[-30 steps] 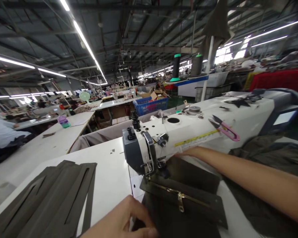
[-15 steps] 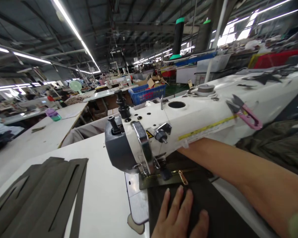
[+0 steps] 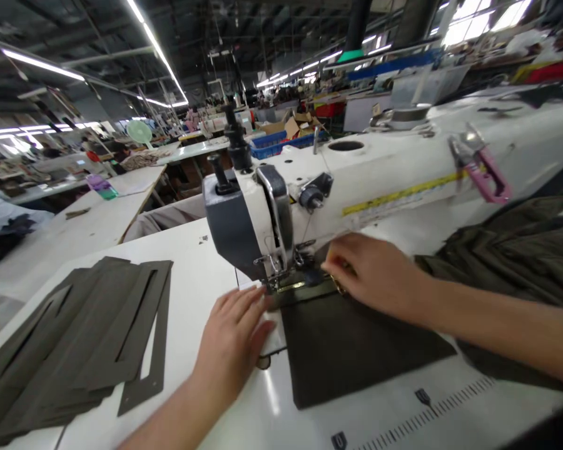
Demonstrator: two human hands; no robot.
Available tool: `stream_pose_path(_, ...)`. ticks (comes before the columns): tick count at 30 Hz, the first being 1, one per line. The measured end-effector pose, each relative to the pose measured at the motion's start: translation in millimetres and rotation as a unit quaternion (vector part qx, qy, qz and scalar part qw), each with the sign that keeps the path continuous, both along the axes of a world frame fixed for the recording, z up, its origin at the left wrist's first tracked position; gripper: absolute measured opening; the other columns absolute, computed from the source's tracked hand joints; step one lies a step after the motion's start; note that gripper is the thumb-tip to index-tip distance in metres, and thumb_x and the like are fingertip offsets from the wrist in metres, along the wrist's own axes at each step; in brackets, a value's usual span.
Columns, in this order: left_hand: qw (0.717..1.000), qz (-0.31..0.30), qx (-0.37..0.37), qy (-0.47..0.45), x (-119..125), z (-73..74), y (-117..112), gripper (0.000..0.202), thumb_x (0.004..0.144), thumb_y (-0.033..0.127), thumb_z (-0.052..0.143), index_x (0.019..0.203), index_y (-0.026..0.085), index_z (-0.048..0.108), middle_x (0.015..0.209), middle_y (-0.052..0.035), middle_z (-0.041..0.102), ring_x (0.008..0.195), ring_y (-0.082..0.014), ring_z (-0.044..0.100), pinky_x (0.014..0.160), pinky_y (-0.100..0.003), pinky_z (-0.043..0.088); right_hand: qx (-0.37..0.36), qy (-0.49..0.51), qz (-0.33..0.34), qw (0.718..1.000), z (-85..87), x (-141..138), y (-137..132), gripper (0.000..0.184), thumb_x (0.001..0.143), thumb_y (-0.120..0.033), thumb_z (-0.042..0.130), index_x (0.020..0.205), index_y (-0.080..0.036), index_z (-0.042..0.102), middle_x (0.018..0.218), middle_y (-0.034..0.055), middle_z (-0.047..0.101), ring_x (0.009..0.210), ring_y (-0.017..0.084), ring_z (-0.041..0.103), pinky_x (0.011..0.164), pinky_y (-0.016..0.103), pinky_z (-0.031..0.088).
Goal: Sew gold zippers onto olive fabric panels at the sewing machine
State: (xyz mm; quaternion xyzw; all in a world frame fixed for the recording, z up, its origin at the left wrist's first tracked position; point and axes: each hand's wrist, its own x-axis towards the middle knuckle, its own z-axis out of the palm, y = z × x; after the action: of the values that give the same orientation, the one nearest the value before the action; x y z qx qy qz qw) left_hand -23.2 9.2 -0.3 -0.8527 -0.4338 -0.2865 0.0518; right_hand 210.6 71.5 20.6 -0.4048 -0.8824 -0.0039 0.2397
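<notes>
Factory hall, strip lights (image 3: 159,47) overhead, white surface (image 3: 187,281) up front. Head view: sewing machine (image 3: 385,162) fills the middle, its grey end cover (image 3: 229,219) blocking part of what's behind.

Olive panel (image 3: 356,350) sits flat under the machine's foot, brass zipper (image 3: 291,287) at its far edge. Left hand (image 3: 234,331): fingers out straight, laid flat at the panel's left corner by the needle area. Right hand (image 3: 380,275): thumb and fingers pinched over the zipper; exact grip point hidden. Hands apart, one each side of the foot.

Around: stack of slotted olive pieces (image 3: 94,331) left, crumpled olive cloth (image 3: 511,250) right, pink-handled snips (image 3: 482,169) on the machine arm.

Markings: yellow tape scale (image 3: 403,195) on the arm, numerals unreadable; ruler ticks (image 3: 431,409) on the near surface, labels too small to trust.

Background: blue crate (image 3: 269,150) with cardboard, pale green fan (image 3: 139,131), co-worker's light sleeve (image 3: 9,206) far left.
</notes>
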Motion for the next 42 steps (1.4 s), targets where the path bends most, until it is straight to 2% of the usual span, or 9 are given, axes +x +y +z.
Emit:
stream_pose_path(3, 0.998, -0.033, 0.015, 0.054, -4.7, -7.3, 14.5, 0.016, 0.091, 0.017, 0.045, 0.098, 0.014, 0.06, 0.103, -0.0104, 0.066, 0.099, -0.0237, 0.061, 0.093, -0.05, 0.041, 0.019, -0.002, 0.127, 0.992, -17.2, -13.2, -42.5, 0.011, 0.084, -0.014, 0.052, 0.077, -0.013, 0.06, 0.085, 0.0092, 0.057, 0.083, 0.022, 0.053, 0.075, 0.035, 0.046)
stream_pose_path(6, 0.998, -0.03, 0.008, 0.062, 0.3, -6.1, 21.3, 0.017, 0.091, 0.013, 0.043, 0.091, 0.013, 0.06, 0.094, -0.0088, 0.069, 0.087, -0.0202, 0.065, 0.091, -0.046, 0.042, 0.019, 0.001, 0.144, 0.989, -29.4, -28.0, -61.1, 0.013, 0.084, -0.011, 0.05, 0.077, -0.011, 0.061, 0.083, 0.0103, 0.057, 0.081, 0.023, 0.051, 0.072, 0.037, 0.047)
stream_pose_path(8, 0.998, 0.0, -0.001, 0.056, 3.5, -1.7, 22.2, 0.015, 0.089, 0.012, 0.045, 0.09, 0.014, 0.06, 0.086, -0.0066, 0.07, 0.075, -0.0185, 0.066, 0.085, -0.044, 0.045, 0.004, -0.003, 0.114, 0.993, -33.0, -34.8, -58.6, 0.011, 0.083, -0.013, 0.054, 0.088, -0.008, 0.062, 0.083, 0.0098, 0.057, 0.078, 0.023, 0.05, 0.069, 0.037, 0.047)
stream_pose_path(12, 0.998, 0.017, 0.011, 0.054, 5.7, 0.8, 19.3, 0.016, 0.089, 0.012, 0.044, 0.086, 0.014, 0.06, 0.083, -0.0057, 0.07, 0.072, -0.0178, 0.065, 0.083, -0.043, 0.047, 0.001, -0.026, 0.111, 0.994, -34.9, -39.2, -50.1, 0.034, 0.081, -0.019, 0.059, 0.112, -0.003, 0.057, 0.087, 0.0106, 0.057, 0.079, 0.024, 0.049, 0.07, 0.039, 0.047)
stream_pose_path(18, 0.987, -0.026, 0.071, 0.14, 4.7, -11.0, 11.0, 0.025, 0.092, 0.009, 0.035, 0.097, 0.01, 0.06, 0.1, -0.0132, 0.066, 0.097, -0.0236, 0.062, 0.091, -0.048, 0.043, 0.033, -0.004, 0.123, 0.992, -31.3, -39.9, -44.6, 0.013, 0.084, -0.016, 0.054, 0.09, -0.011, 0.064, 0.078, 0.0068, 0.058, 0.072, 0.021, 0.051, 0.067, 0.035, 0.046)
stream_pose_path(21, 0.985, -0.002, 0.086, 0.15, 5.4, -13.0, 8.9, 0.027, 0.092, 0.008, 0.034, 0.094, 0.011, 0.061, 0.1, -0.0127, 0.065, 0.097, -0.0242, 0.061, 0.091, -0.048, 0.042, 0.074, 0.018, 0.069, 0.995, -34.0, -44.6, -32.4, 0.02, 0.085, -0.011, 0.047, 0.099, -0.008, 0.062, 0.094, 0.0122, 0.06, 0.089, 0.024, 0.052, 0.083, 0.04, 0.044)
stream_pose_path(24, 0.986, 0.025, 0.087, 0.139, 6.7, -12.4, 8.2, 0.028, 0.092, 0.008, 0.033, 0.094, 0.013, 0.061, 0.101, -0.0119, 0.064, 0.095, -0.0233, 0.061, 0.089, -0.048, 0.043, 0.036, 0.013, 0.079, 0.996, -39.5, -48.8, -21.6, 0.026, 0.083, -0.006, 0.044, 0.105, -0.004, 0.058, 0.107, 0.0159, 0.057, 0.103, 0.026, 0.048, 0.094, 0.042, 0.04)
stream_pose_path(33, 0.993, -0.006, 0.057, 0.104, 5.2, -9.8, 14.3, 0.024, 0.093, 0.013, 0.036, 0.093, 0.017, 0.06, 0.095, -0.0063, 0.066, 0.089, -0.0191, 0.062, 0.089, -0.042, 0.043, 0.033, -0.039, 0.099, 0.994, -43.0, -49.1, -16.6, 0.026, 0.082, -0.007, 0.045, 0.103, -0.006, 0.059, 0.109, 0.0158, 0.053, 0.102, 0.027, 0.047, 0.092, 0.04, 0.04)
stream_pose_path(42, 0.992, 0.008, 0.061, 0.11, 8.9, -8.5, 16.2, 0.027, 0.092, 0.013, 0.035, 0.086, 0.015, 0.062, 0.091, -0.0079, 0.064, 0.085, -0.0193, 0.061, 0.085, -0.042, 0.047, 0.048, -0.047, 0.101, 0.993, -45.0, -49.8, -15.4, 0.026, 0.08, -0.006, 0.045, 0.101, -0.007, 0.06, 0.105, 0.0147, 0.056, 0.1, 0.026, 0.049, 0.09, 0.039, 0.041)
